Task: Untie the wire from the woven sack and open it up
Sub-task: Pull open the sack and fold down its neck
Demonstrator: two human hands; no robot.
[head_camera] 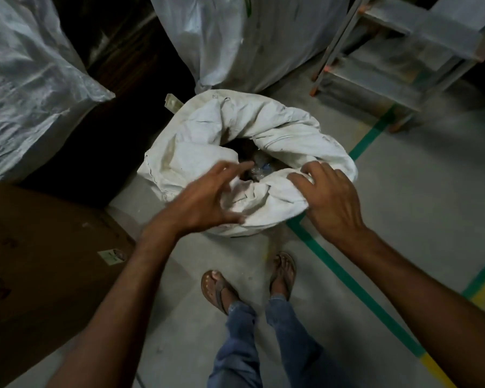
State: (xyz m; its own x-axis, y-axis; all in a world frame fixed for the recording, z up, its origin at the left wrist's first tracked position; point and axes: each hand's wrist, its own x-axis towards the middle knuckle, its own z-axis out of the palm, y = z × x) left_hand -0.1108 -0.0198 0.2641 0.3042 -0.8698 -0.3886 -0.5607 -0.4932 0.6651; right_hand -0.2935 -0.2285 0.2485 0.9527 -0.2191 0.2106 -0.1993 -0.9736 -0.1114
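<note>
A white woven sack stands upright on the floor in front of my feet. Its mouth is open, with the rim rolled outward into a thick collar. Clear plastic items show in the dark opening. My left hand hovers over the near-left rim with fingers spread, its thumb touching the fabric. My right hand rests on the near-right rim, fingers curled over a fold of the fabric. No wire is visible anywhere.
A brown cardboard box stands at the left. Large plastic-wrapped sacks rise behind. A metal rack stands at the back right. Green floor tape runs across the concrete.
</note>
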